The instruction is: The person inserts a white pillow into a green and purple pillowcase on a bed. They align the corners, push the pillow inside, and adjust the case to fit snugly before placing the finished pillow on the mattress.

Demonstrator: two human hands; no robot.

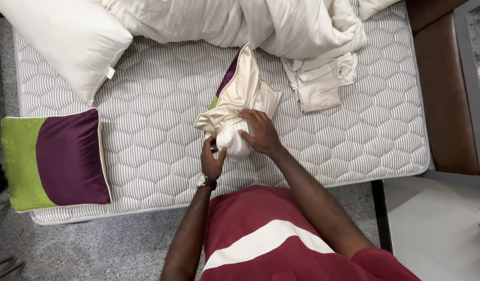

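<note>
My left hand (212, 158) and right hand (259, 130) grip the white pillow (234, 143) half inside its cream cover (240, 93), finished cushion (55, 158) far left

Bedroom, bare quilted mattress (161, 104), pillows (63, 39), rumpled duvet (240, 23)

view count: one, head-worn camera
position: above the person's chest, at the near long edge of the bed (146, 171)
facing: steeply down and forward, almost top-down onto the mattress
distance: close, arm's reach; forearms and red shirt (281, 239) fill the bottom
coverage: most of the bed, floor strip at left, brown bench (443, 88) at right
shared area: none, single view
</note>
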